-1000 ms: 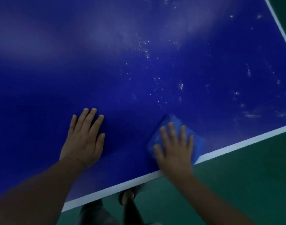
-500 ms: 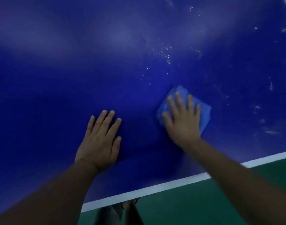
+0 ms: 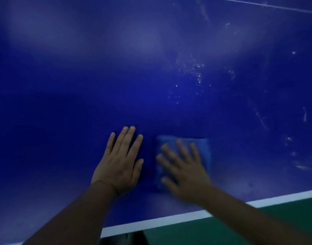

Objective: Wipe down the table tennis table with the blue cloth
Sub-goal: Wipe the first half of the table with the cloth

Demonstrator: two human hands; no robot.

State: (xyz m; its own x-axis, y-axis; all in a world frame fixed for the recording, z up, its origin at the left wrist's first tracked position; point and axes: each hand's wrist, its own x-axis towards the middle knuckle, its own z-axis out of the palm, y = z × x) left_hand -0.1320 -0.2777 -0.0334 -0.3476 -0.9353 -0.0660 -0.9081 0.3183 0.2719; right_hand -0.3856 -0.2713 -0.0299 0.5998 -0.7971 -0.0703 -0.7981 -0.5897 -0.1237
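The dark blue table tennis table (image 3: 81, 103) fills most of the view. A folded blue cloth (image 3: 203, 149) lies flat on it near the front edge. My right hand (image 3: 184, 172) presses down on the cloth with fingers spread and is motion-blurred. Just left of the cloth, my left hand (image 3: 120, 165) rests palm-down on the bare surface, fingers together, holding nothing. White specks and smears (image 3: 194, 71) dot the table beyond and to the right of the cloth.
The white edge line (image 3: 169, 220) runs along the table's near side, with green floor (image 3: 213, 232) below it. A thin white line (image 3: 275, 6) crosses the far top right of the table.
My right hand has slid the cloth back toward the near edge and to the left, close beside my left hand. The left hand has stayed planted on the table.
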